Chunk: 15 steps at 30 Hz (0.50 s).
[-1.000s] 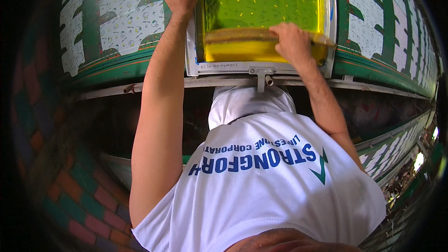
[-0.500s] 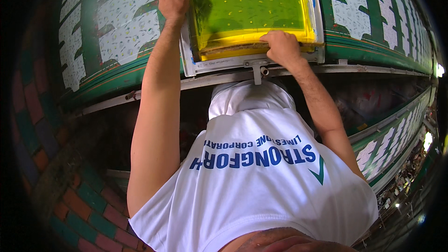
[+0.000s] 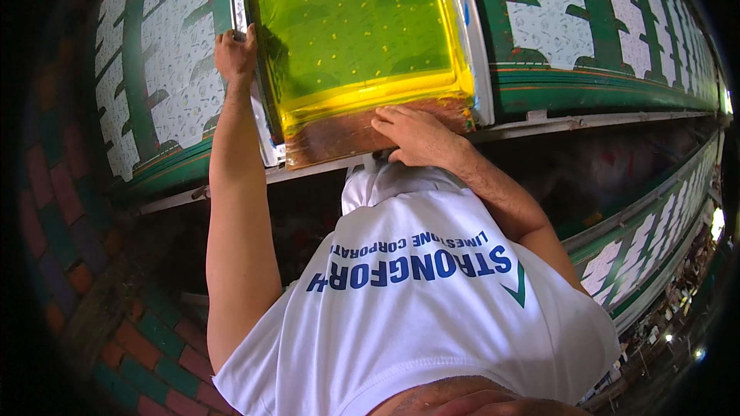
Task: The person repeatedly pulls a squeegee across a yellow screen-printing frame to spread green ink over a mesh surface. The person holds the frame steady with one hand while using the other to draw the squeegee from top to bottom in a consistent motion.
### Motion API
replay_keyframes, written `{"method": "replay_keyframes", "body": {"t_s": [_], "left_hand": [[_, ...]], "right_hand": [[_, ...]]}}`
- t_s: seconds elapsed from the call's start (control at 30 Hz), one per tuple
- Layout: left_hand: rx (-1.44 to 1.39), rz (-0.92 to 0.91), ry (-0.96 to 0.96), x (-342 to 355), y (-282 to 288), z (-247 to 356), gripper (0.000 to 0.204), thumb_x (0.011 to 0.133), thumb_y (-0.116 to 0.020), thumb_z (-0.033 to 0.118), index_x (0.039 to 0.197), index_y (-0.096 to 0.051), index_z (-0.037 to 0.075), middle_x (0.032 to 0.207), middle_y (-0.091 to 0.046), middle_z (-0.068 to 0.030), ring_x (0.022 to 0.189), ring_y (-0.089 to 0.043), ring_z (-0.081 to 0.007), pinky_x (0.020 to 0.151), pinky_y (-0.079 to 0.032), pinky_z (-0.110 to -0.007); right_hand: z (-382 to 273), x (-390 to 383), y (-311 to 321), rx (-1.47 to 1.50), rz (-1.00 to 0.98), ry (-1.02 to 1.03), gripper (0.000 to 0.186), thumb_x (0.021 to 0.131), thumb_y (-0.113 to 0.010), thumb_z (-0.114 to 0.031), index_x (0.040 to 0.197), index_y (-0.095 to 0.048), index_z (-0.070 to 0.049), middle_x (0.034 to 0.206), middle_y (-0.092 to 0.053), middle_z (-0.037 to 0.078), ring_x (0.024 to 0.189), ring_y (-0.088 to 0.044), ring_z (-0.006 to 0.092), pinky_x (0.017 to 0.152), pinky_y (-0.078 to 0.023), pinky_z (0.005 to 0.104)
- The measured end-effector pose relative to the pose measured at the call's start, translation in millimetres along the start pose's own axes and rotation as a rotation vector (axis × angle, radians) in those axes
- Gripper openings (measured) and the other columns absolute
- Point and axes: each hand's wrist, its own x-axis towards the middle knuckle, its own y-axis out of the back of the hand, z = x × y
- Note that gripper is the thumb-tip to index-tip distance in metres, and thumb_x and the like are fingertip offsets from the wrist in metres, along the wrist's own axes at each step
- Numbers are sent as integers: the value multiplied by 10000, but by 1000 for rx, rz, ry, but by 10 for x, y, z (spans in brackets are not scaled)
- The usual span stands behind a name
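Note:
A screen-printing frame (image 3: 476, 50) with pale metal sides lies on the green table in front of me. Its mesh (image 3: 362, 23) looks yellow-green, with brighter yellow ink along the near and right edges. My left hand (image 3: 236, 55) is closed around the frame's left side rail. At the near end, a wide brown wooden squeegee (image 3: 327, 139) leans toward me, its broad face showing. My right hand (image 3: 416, 135) holds it right of centre, fingers over the wood and thumb lower down. The squeegee's lower edge meets the yellow ink.
Printed white fabric pieces (image 3: 181, 54) lie in rows on the green table (image 3: 586, 88), left and right of the frame. A metal rail (image 3: 555, 125) runs along the table's near edge. Another table (image 3: 655, 223) with similar pieces stands at the right. Coloured floor bricks (image 3: 146, 347) show lower left.
The squeegee has tipped toward me, so its broad wooden face now shows. My right hand has shifted left and nearer on it. The frame and left hand appear farther left and lower in view.

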Motion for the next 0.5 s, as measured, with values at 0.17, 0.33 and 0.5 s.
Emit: {"method": "replay_keyframes", "body": {"t_s": [0.17,0.33,0.5], "left_hand": [[36,-35,26,10,24,32,545,904,-739,562,1067,-758,42,1055,-688,-134,992,-697,-369,841,-561,-485],[70,-42,28,-3,48,65,508,917,-743,533,979,-743,30,995,-675,-128,929,-689,-362,815,-547,-482],[81,-35,31,4,77,114,484,920,-748,509,960,-738,27,984,-670,-130,923,-682,-362,823,-545,-481]], "right_hand": [[671,-193,286,371,371,-57,365,938,-780,-262,1198,-762,-7,1209,-744,213,1129,-726,328,983,-563,413],[1689,-376,589,144,768,-614,333,988,-767,-329,937,-778,0,829,-742,107,710,-691,203,622,-520,349],[2027,-289,405,82,766,-637,629,863,-858,-415,1290,-696,17,1188,-697,172,1021,-713,316,883,-588,413]]}}
